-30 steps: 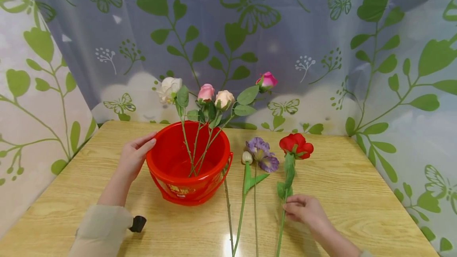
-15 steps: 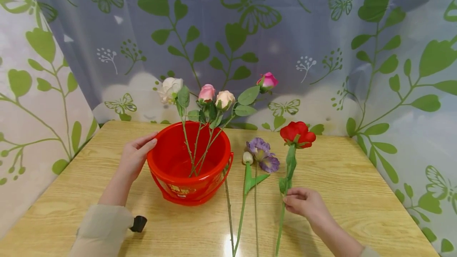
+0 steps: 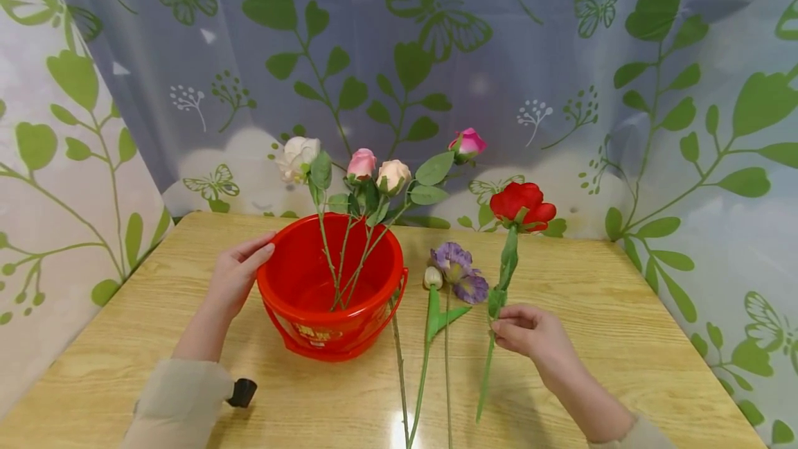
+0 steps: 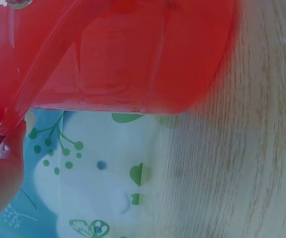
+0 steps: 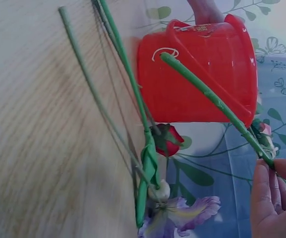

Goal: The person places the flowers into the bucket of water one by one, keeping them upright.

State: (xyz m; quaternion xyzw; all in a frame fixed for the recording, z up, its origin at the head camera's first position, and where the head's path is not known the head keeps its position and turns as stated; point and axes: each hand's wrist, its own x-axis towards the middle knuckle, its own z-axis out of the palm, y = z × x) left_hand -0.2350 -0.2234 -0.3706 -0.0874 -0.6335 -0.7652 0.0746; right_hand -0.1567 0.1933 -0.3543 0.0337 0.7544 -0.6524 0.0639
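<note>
My left hand [image 3: 233,272] grips the left rim of a red plastic bucket [image 3: 349,338]; in the left wrist view the fingers [image 4: 4,163] meet its edge. Inside the bucket lean several artificial flowers: a white one [image 3: 299,158], a pink rose [image 3: 361,163], a peach rose [image 3: 393,176] and a magenta rose [image 3: 467,143]. On the right, my right hand [image 3: 536,338] pinches the green stem of a red artificial flower [image 3: 522,206] between thumb and fingers. Its stem's lower end [image 5: 170,60] hangs clear of the table in the right wrist view.
Between bucket and right hand lie a purple iris [image 3: 458,270], a cream tulip [image 3: 432,278] and a red rose [image 5: 168,143], hidden behind the bucket in the head view. A patterned curtain [image 3: 399,40] encloses the wooden table [image 3: 598,310].
My right hand has lifted the red flower up and slightly away from me, its stem's end coming into view. The left hand and bucket have stayed put.
</note>
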